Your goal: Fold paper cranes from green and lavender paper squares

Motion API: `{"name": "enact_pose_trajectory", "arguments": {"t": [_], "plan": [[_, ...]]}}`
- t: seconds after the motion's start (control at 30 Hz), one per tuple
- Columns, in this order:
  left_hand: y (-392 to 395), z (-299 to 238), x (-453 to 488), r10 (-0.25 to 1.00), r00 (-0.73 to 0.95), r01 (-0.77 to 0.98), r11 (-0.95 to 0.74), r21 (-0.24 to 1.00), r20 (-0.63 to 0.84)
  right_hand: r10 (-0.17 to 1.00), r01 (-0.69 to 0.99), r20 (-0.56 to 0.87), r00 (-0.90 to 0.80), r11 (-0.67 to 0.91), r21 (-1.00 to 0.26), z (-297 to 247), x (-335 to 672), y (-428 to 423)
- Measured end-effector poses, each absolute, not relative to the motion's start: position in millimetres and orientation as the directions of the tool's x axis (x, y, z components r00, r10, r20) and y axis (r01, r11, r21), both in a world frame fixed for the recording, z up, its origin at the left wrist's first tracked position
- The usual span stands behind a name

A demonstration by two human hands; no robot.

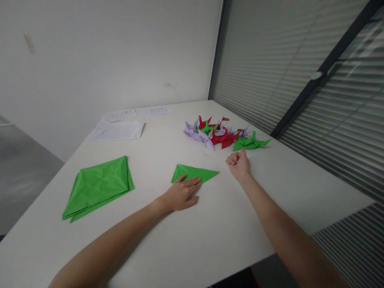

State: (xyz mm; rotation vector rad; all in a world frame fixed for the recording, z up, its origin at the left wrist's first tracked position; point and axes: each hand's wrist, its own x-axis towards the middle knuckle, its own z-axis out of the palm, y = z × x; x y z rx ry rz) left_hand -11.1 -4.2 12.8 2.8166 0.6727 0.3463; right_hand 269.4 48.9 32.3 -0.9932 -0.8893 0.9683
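A folded piece of green paper [192, 171], narrowing to a point on its right, lies flat on the white table. My left hand [182, 194] rests palm down on its near edge, fingers stretched out and partly covering it. To the right and apart from that paper, my right hand [239, 163] is curled closed just above the table, thumb up. Whatever its fingers might hold is hidden. Just beyond the right hand sits a green origami crane [251, 142], at the near right of a pile of purple, red and green cranes [220, 137].
A stack of creased green sheets [102, 182] lies on the left of the table [168, 248]. Printed white papers [120, 130] are spread at the back left. A wall stands behind, and window blinds [300, 80] run along the right edge.
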Motion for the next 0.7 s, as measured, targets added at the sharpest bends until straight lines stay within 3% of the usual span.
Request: {"name": "enact_pose_trajectory", "arguments": {"t": [0.13,0.3,0.37,0.47,0.53,0.6,0.7], "plan": [[-5,13,-11,0.463,0.867,0.406,-0.871,0.277,0.186,0.978,-0.291,0.165,0.125,0.195,-0.937,37,242,37],[-5,14,-10,0.465,0.868,0.408,-0.869,0.279,0.177,0.960,-0.219,-0.034,-0.277,-0.097,-0.971,25,209,29],[-5,14,-10,0.466,0.867,0.409,-0.868,0.283,0.176,0.963,-0.172,-0.072,-0.258,-0.119,-0.978,21,216,32],[-4,13,-11,0.464,0.868,0.406,-0.869,0.283,0.179,1.000,-0.036,-0.020,-0.014,-0.020,-0.999,22,240,38],[-5,13,-11,0.469,0.863,0.411,-0.868,0.280,0.188,0.994,0.187,0.106,0.038,0.098,-0.978,26,254,38],[-6,14,-11,0.495,0.842,0.432,-0.856,0.283,0.214,0.967,0.365,0.215,-0.137,0.252,-0.897,31,260,35],[-8,15,-10,0.570,0.772,0.499,-0.817,0.289,0.280,0.855,0.521,0.225,-0.467,0.471,-0.712,33,254,27]]}}
